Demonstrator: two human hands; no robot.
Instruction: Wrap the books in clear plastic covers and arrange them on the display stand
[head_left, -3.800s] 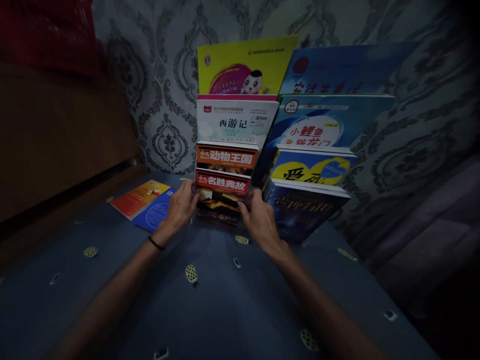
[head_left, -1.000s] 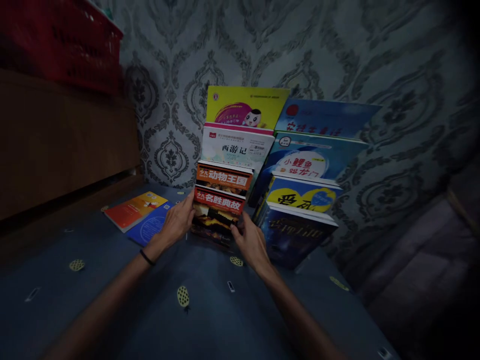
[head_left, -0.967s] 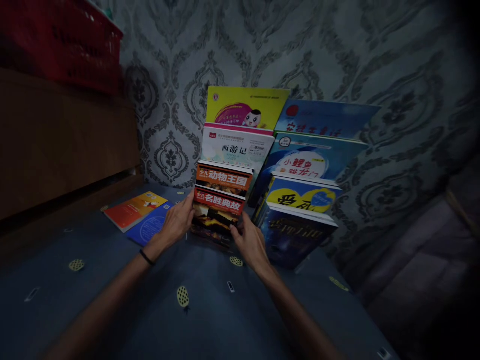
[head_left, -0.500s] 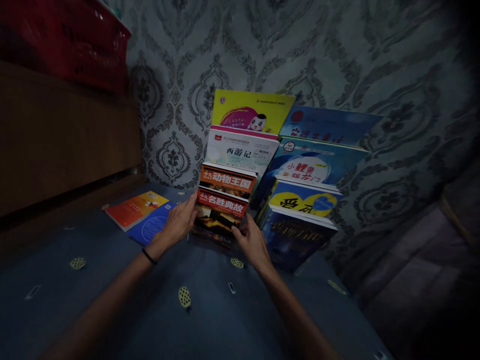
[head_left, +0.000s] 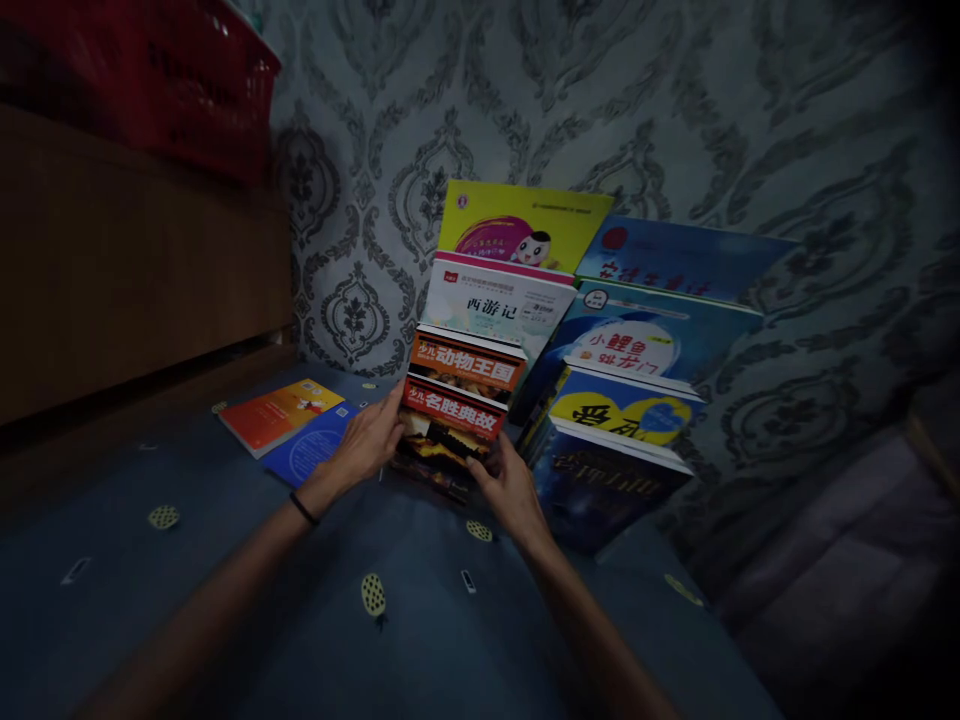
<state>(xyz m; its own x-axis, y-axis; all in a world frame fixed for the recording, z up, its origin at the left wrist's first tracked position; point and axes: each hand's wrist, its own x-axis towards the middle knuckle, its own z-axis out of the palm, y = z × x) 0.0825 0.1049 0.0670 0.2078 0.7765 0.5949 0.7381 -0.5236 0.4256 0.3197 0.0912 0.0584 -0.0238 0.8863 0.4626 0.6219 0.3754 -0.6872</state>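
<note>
A small book with a red band over a dark picture cover (head_left: 446, 445) stands at the front of the left row. My left hand (head_left: 367, 438) is closed along its left edge, with a black band on the wrist. My right hand (head_left: 511, 490) grips its right edge, the thumb lying on the cover. Right behind it stands a matching orange-banded book (head_left: 466, 365). Farther back in that row are a white book (head_left: 495, 305) and a yellow book (head_left: 525, 215). How far my fingertips reach behind the front book is hidden.
A second row on the right holds a dark blue book (head_left: 611, 485), a yellow-and-blue book (head_left: 634, 405) and two blue books behind. Orange (head_left: 281, 415) and blue (head_left: 311, 445) booklets lie flat at left. A wooden cabinet (head_left: 142, 280) carries a red basket (head_left: 210, 90). Patterned wall (head_left: 360, 200) behind.
The whole view has shifted slightly, so the books appear a little farther right. Both hands keep their places at the edges of the front book.
</note>
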